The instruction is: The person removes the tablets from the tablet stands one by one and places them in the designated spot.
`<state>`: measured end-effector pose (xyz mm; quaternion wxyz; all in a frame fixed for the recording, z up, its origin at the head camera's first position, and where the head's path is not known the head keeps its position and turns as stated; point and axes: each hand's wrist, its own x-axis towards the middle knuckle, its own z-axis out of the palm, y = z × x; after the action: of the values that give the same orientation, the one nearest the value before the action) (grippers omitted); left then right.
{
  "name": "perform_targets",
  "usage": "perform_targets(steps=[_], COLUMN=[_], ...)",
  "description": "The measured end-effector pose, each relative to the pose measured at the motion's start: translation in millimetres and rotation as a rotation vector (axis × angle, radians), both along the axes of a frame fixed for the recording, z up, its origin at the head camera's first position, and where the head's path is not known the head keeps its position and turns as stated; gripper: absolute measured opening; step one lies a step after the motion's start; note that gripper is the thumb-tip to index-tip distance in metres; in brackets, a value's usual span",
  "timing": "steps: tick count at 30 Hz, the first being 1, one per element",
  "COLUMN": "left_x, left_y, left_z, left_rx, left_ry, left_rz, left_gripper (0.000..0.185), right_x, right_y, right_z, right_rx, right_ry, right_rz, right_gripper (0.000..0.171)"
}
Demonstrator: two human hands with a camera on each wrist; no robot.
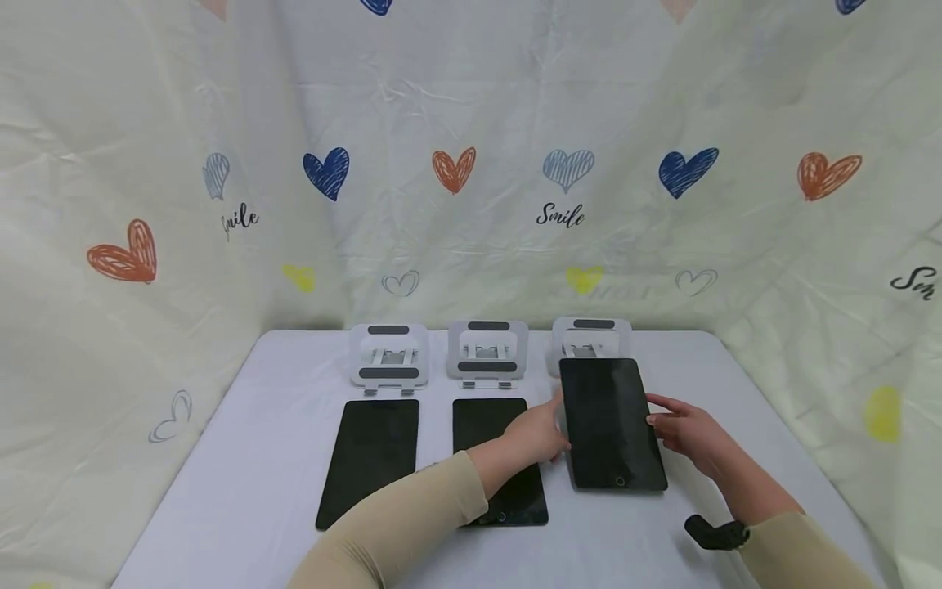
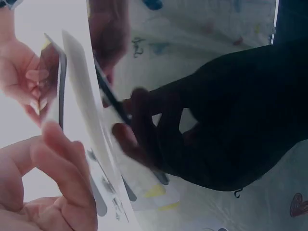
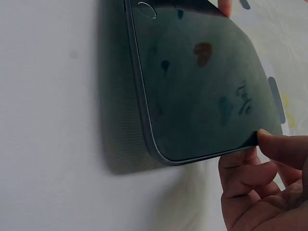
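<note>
Three dark tablets lie in a row on the white table [image 1: 257, 458]. Both hands hold the right tablet [image 1: 609, 425] by its long edges, raised a little off the table. My left hand [image 1: 553, 432] grips its left edge and my right hand [image 1: 660, 419] grips its right edge. In the right wrist view the right tablet [image 3: 202, 82] casts a shadow below it, and my right hand [image 3: 262, 154] has the thumb on the rim and fingers curled beneath. My left arm crosses the middle tablet [image 1: 482, 425]. The left tablet [image 1: 371, 458] lies flat, untouched. The left wrist view is blurred: my left hand [image 2: 53, 159] is near the thin edge of the right tablet [image 2: 61, 82].
Three white folding stands with dark pads stand behind the tablets: left stand [image 1: 388, 356], middle stand [image 1: 487, 352], right stand [image 1: 593, 334], the last partly hidden by the raised tablet. A heart-printed cloth [image 1: 471, 164] walls in the table at back and sides.
</note>
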<state>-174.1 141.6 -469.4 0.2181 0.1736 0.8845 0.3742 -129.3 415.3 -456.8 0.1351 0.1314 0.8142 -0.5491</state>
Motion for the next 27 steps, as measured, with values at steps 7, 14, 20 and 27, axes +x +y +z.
perform_targets(steps=[7, 14, 20, 27], left_x=[4.8, 2.2, 3.5, 10.8], left_y=[3, 14, 21, 22], left_z=[-1.9, -0.1, -1.2, 1.1], left_rx=[-0.079, -0.269, -0.407, -0.448], left_ry=[-0.059, -0.105, -0.069, -0.032], left_rz=[-0.072, -0.140, -0.142, -0.139], left_gripper=[0.090, 0.092, 0.090, 0.090], right_x=[3.6, 8.2, 12.4, 12.1], right_y=[0, -1, -1, -1], right_z=[-9.8, -10.4, -12.8, -9.9], right_rx=[-0.007, 0.015, 0.028, 0.077], right_ry=[-0.032, -0.076, -0.099, -0.095], right_rz=[-0.022, -0.051, -0.055, -0.027], right_gripper=[0.061, 0.058, 0.056, 0.054])
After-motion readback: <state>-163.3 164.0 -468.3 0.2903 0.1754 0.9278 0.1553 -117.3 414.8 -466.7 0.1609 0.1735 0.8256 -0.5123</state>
